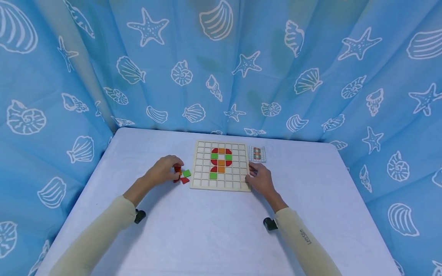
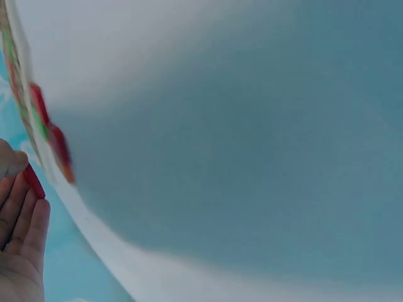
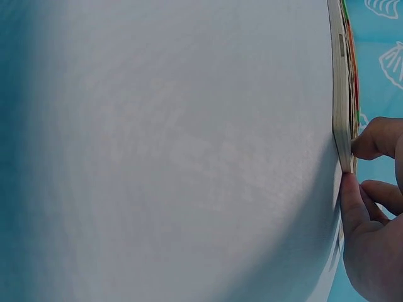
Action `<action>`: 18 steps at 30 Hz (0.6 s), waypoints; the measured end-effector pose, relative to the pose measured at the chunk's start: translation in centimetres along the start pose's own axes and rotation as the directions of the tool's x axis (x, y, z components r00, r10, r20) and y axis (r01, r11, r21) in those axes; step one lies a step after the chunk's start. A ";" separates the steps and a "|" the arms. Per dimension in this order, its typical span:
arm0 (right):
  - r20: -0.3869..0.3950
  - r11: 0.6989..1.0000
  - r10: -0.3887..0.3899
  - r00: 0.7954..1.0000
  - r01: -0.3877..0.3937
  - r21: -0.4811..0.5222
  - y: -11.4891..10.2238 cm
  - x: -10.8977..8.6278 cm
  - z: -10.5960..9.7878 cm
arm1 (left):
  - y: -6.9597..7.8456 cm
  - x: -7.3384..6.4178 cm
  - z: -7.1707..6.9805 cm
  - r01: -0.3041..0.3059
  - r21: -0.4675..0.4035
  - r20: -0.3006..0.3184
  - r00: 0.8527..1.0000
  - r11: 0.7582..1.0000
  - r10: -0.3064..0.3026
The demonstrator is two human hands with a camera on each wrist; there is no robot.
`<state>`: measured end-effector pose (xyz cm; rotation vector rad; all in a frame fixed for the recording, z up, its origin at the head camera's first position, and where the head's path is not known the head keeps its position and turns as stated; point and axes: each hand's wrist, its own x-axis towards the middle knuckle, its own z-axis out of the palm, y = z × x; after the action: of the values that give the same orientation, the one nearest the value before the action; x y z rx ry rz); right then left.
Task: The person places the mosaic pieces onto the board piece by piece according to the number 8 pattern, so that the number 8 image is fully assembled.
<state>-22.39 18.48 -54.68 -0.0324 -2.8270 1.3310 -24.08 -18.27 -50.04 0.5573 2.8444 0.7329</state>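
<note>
My left hand [image 1: 163,171] is just left of the gridded wooden board [image 1: 221,188]. Between its thumb and fingers it pinches a small red tile [image 2: 34,181], held above the white table. Under and beside those fingers lie loose tiles: a green square [image 1: 187,173], a red rounded one [image 1: 185,180] and others partly hidden by the hand. On the board, red, orange and green tiles form a ring with a short stem beneath it. My right hand [image 1: 262,179] grips the board's right edge near the front corner, its thumb on top and fingers along the side.
A small printed card [image 1: 257,154] with a coloured grid pattern lies beside the board's upper right corner. White cloth covers the table [image 1: 207,230]. Blue curtains [image 1: 221,76] with shell prints hang behind and at both sides.
</note>
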 end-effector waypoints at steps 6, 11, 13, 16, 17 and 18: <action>-0.003 1.000 -0.006 1.000 0.006 0.008 -0.1 0.0 -0.1 | 2.3 0.4 1.1 -0.122 0.004 -0.016 0.992 0.993 0.122; -0.007 1.000 -0.003 1.000 0.003 0.008 0.1 0.1 0.0 | 3.5 0.7 2.6 -0.158 -0.021 -0.012 0.987 0.987 0.158; -0.008 1.000 -0.006 1.000 0.007 0.009 0.1 0.1 0.0 | 4.0 0.8 3.2 -0.162 -0.038 -0.013 0.987 0.986 0.162; -0.008 1.000 -0.014 1.000 0.014 0.012 0.2 0.2 0.0 | 4.7 1.1 3.9 -0.199 -0.052 -0.013 0.980 0.979 0.199; -0.009 1.000 -0.014 1.000 0.014 0.009 0.2 0.2 0.0 | 5.0 1.2 4.2 -0.214 -0.052 -0.011 0.977 0.975 0.214; -0.008 1.000 -0.012 1.000 0.012 0.006 0.1 0.2 0.0 | 5.2 1.3 4.4 -0.231 -0.048 -0.008 0.973 0.972 0.231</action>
<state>-22.59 18.54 -54.80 -0.0206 -2.8122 1.3338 -22.59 -11.65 -51.35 0.8913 2.7842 0.8365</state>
